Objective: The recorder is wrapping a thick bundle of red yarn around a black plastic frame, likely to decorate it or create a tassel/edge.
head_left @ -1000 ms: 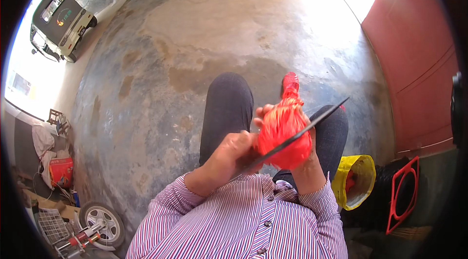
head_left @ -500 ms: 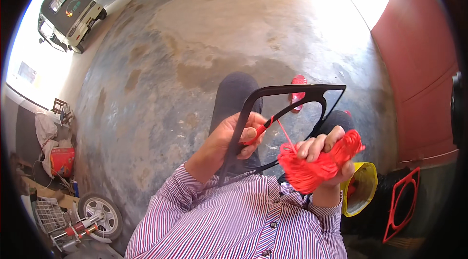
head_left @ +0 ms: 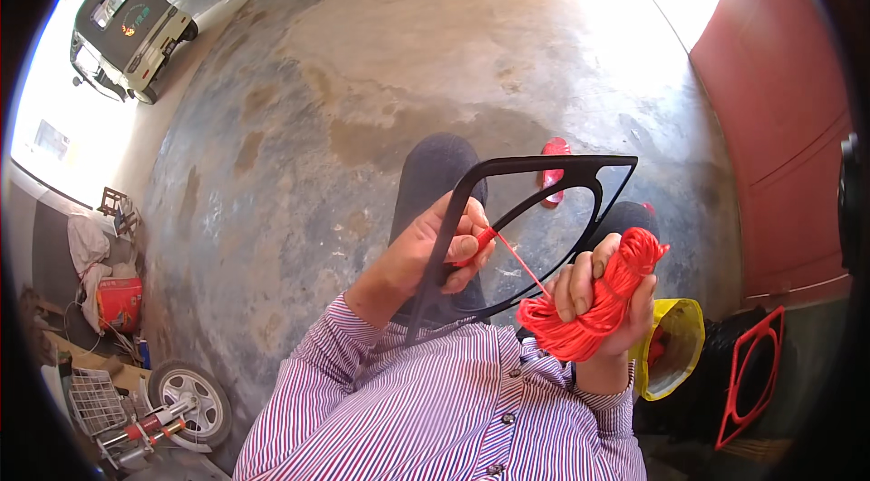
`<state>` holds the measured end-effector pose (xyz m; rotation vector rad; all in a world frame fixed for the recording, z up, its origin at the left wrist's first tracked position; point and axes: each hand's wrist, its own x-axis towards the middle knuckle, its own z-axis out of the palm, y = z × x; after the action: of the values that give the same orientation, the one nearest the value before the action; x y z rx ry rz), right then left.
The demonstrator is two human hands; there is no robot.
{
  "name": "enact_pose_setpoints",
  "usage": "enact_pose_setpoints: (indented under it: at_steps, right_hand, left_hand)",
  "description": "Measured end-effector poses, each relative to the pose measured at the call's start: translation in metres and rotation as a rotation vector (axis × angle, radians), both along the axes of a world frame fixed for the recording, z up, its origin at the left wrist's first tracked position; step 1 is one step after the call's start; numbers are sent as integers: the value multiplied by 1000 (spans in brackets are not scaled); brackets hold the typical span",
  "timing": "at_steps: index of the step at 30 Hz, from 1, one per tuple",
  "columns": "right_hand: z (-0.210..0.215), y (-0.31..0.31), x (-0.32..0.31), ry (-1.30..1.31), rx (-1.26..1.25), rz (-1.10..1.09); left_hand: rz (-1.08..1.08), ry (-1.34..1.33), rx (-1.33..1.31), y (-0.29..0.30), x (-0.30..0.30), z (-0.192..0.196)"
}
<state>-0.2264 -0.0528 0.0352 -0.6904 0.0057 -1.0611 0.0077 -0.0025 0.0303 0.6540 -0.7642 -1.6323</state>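
Concrete floor (head_left: 299, 164) spreads around the black frame (head_left: 562, 160). At the frame's left side, the left hand (head_left: 444, 245) pinches its inner ring (head_left: 530, 204), where a short stretch of red wrapping (head_left: 486, 237) shows; most of the visible ring is bare black, so the covering looks barely begun. At the frame's lower right, the right hand (head_left: 580, 286) grips a red cord bundle (head_left: 562, 336), one strand (head_left: 524, 264) running straight to the wrapping.

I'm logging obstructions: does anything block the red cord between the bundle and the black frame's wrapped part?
Nothing visible does: the strand runs in plain view from the bundle to the wrapping beside the left hand.
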Motion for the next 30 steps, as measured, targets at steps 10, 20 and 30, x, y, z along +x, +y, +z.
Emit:
enact_pose_setpoints:
  at_steps: [10, 20, 30]
  right_hand:
    - [-12, -13, -4, 106, 525, -56]
    - [32, -13, 15, 779, -139, -71]
    - [-19, -22, 14, 339, 117, 43]
  left_hand:
    - [216, -100, 113, 9, 4, 7]
    - [98, 50, 153, 13, -29, 13]
    - [29, 83, 234, 16, -27, 21]
